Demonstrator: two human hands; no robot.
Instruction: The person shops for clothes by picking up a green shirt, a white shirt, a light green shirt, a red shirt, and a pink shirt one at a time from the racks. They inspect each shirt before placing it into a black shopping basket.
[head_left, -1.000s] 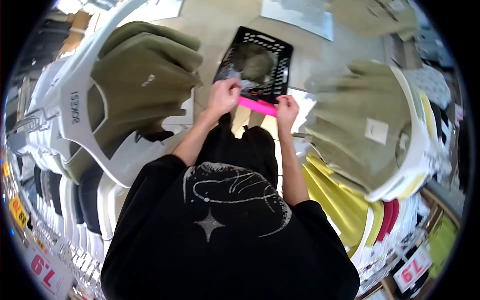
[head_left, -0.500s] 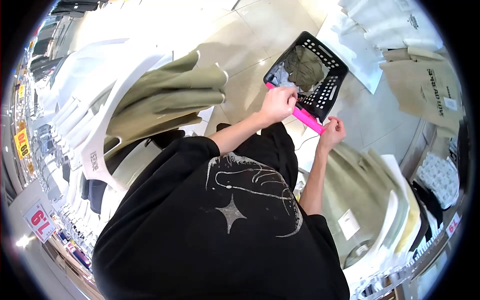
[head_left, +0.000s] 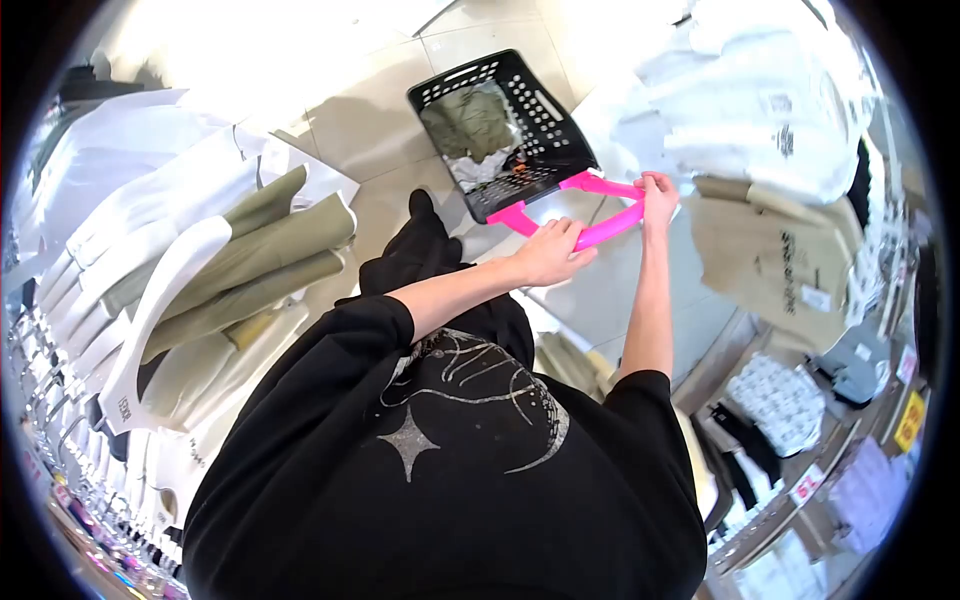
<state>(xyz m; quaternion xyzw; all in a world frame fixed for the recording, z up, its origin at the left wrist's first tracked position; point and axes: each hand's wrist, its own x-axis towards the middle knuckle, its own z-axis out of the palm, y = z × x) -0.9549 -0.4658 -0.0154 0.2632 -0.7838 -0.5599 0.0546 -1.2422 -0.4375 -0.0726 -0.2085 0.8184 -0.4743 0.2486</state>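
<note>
A black perforated basket [head_left: 560, 135] with a pink handle [head_left: 612, 228] hangs or rests above the tiled floor in front of my body, tilted. Inside it lie a crumpled olive-green garment [head_left: 478, 122] and some whitish cloth [head_left: 480, 170]. My left hand [head_left: 555, 252] is closed round the near part of the pink handle. At the handle's far right end, my right hand [head_left: 657, 200] grips the pink plastic, its fingers bent around it.
White and olive garments on hangers [head_left: 160, 310] fill a rack at the left. To the right hang white shirts [head_left: 770, 130] and a beige printed garment [head_left: 790, 265]. Lower right, folded clothes [head_left: 775, 400] lie by price signs [head_left: 806, 485].
The view has turned and moved along the racks. The basket has tilted, and its pink handle now shows as a loop. My right hand has closed on the handle's right end.
</note>
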